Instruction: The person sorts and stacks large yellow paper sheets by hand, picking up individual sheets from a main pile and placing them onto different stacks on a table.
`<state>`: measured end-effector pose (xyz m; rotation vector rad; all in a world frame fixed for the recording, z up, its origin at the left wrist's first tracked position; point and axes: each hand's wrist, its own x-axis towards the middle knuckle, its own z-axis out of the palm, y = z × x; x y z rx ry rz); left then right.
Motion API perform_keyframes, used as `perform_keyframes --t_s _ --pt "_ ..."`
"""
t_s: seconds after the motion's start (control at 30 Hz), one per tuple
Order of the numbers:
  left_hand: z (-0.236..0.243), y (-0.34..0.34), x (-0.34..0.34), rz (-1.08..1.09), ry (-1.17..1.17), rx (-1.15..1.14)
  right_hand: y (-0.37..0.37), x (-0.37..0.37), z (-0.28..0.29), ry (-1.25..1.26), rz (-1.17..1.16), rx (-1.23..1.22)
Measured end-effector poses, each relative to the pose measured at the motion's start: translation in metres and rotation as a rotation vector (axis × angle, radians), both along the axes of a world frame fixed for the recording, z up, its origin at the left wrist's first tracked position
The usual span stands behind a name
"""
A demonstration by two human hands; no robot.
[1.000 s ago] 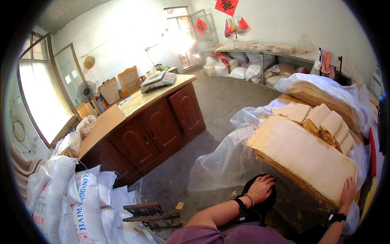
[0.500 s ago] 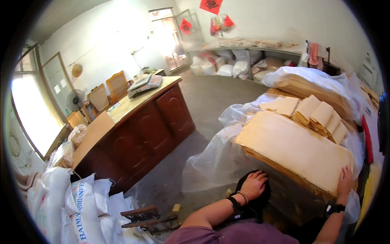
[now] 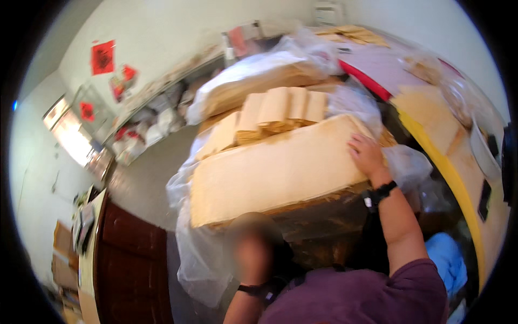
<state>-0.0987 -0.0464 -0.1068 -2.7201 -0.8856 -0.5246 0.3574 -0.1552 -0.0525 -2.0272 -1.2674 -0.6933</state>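
A thick stack of large pale-tan sheets point(image 3: 280, 162), with rough brown edges, lies in front of me. My right hand point(image 3: 367, 154) rests on its right end with the fingers lying on the top sheet near the edge; it is open. My left hand point(image 3: 253, 256) is low, just before the stack's near side, over something dark. A blur hides its fingers, so its state does not show. Behind the stack lie several folded tan bundles point(image 3: 276, 108) in a row. What kind of sheets these are, I cannot tell.
Clear plastic sheeting point(image 3: 202, 264) hangs around the stack. Farther back is a plastic-covered tan pile point(image 3: 264, 81). On the right, a yellow-edged surface point(image 3: 450, 162) holds a black phone point(image 3: 485, 200) and a white basin point(image 3: 480, 146). A dark red-brown cabinet point(image 3: 132, 259) stands left.
My view has swung to the right, bringing the stack to the middle and the right-hand surface into sight. My right hand stays on the stack's right end. My left hand has become blurred.
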Motion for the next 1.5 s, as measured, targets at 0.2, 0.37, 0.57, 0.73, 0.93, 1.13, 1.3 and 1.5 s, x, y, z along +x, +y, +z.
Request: perform_keyframes --t_s 0.2,0.37,0.57,0.73,0.93,1.13,1.3,1.5 --pt "0.017 -0.007 0.012 -0.049 -0.075 -0.087 -0.018 -0.003 0.003 0.038 -0.056 -0.018" --pt "-0.013 0.001 -0.001 0.041 0.219 0.255 -0.011 -0.013 0.009 0.038 -0.007 -0.014" --pt "-0.043 0.021 -0.005 0.06 0.234 0.192 -0.007 -0.018 0.019 0.125 -0.035 -0.082" --pt "-0.042 0.021 0.005 -0.083 0.179 0.116 -0.013 0.0 0.003 -0.024 0.027 -0.059" --pt "-0.001 0.021 0.102 -0.44 0.822 -0.667 0.01 -0.066 0.049 -0.084 0.178 -0.154" --pt "-0.041 0.027 0.155 -0.502 0.879 -0.54 0.046 -0.269 0.091 0.349 1.432 -0.083" --pt "-0.111 0.046 0.149 -0.417 1.064 -0.589 0.044 -0.35 0.056 0.591 1.766 -0.367" --pt "-0.123 0.06 0.146 -0.22 1.023 -0.781 0.056 -0.33 0.014 0.621 1.683 -0.325"
